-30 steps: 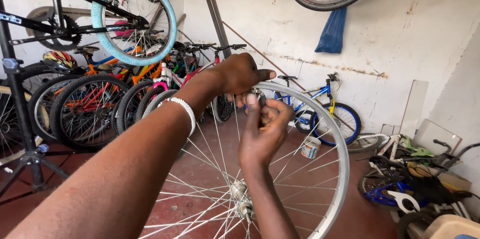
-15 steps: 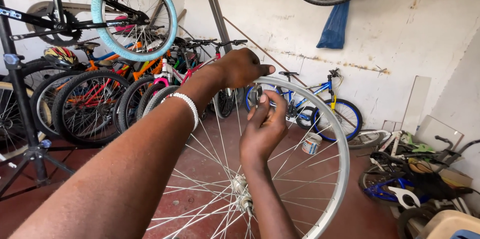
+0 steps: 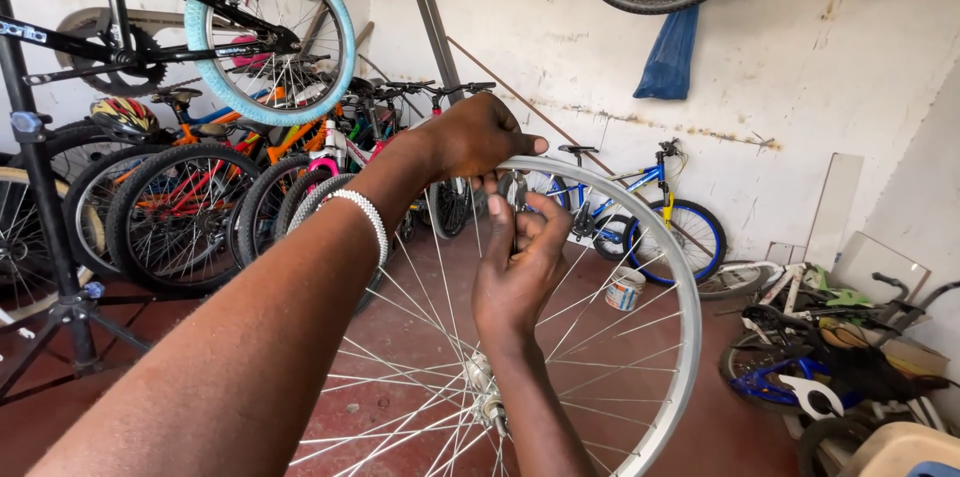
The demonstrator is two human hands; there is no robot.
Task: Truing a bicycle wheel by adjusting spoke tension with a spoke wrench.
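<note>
We saw a shiny bare-metal wheel rim (image 3: 672,267), thin glossy steel spokes (image 3: 420,307) and a rough, stained plaster wall (image 3: 800,67).

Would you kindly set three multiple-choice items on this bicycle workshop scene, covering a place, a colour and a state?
1. Where is the left hand?
A on the top of the silver rim
B on the hub
C on the floor

2. What colour is the tyre on the raised bike?
A red
B light blue
C black

3. How is the right hand?
A flat open
B hanging free
C fingers pinched at the spokes near the rim

Answers: A, its fingers lie over the rim top; B, the tyre is pale blue; C, its grip is closed there.
</note>
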